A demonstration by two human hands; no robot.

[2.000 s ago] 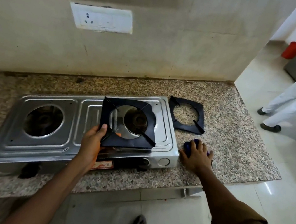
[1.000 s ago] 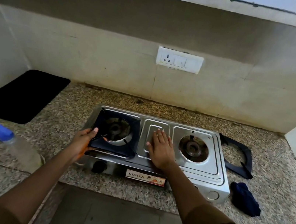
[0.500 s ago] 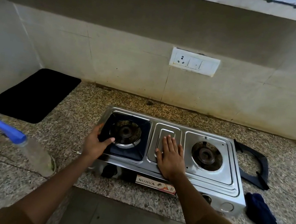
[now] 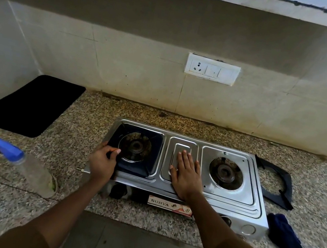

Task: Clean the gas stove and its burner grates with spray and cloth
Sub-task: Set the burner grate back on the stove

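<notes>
Fingers of the left hand (image 4: 102, 162) curl over the near-left corner of the burner grate (image 4: 137, 150), likely seating it on the gas stove (image 4: 231, 205); right hand (image 4: 185, 175) lies flat mid-stove, steadying. Second grate (image 4: 277, 184) and cloth (image 4: 284, 234) wait at the right, spray bottle (image 4: 23, 162) left.

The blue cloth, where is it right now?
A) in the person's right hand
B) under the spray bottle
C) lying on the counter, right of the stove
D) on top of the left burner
C: the blue cloth lies crumpled on the granite counter just right of the gas stove, and neither hand touches it.
</notes>
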